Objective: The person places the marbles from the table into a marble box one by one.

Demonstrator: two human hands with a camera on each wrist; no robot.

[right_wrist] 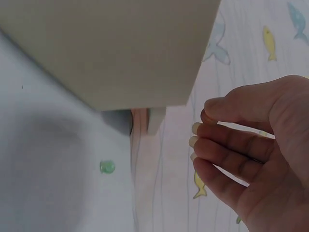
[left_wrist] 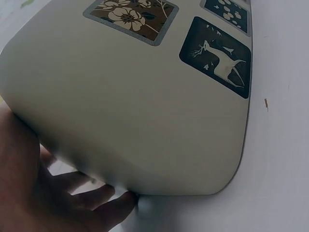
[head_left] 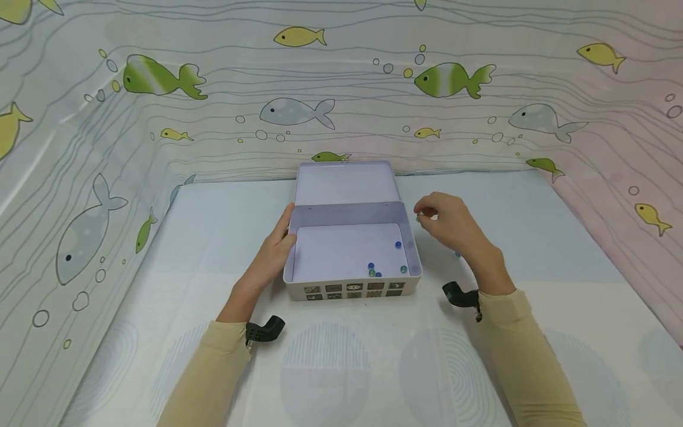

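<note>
A pale tin box (head_left: 352, 289) with little pictures on its front stands with its hinged lid (head_left: 347, 182) raised. Inside, several blue and green marbles lie toward the right, among them a blue marble (head_left: 398, 244) and a green marble (head_left: 403, 269). My left hand (head_left: 272, 252) grips the box's left side, thumb over the rim and fingers along the outer wall. Beside the right wall is my right hand (head_left: 450, 222), thumb and index fingertips together; I cannot tell whether a marble is between them. Close by its fingertips, a green marble (right_wrist: 107, 166) lies on the table.
A blue marble (head_left: 457, 254) lies on the table by the right wrist, partly hidden by it. Behind the box rises a fish-printed sheet (head_left: 363, 83), which also runs along both sides. Pale patterned cloth (head_left: 373, 367) covers the table.
</note>
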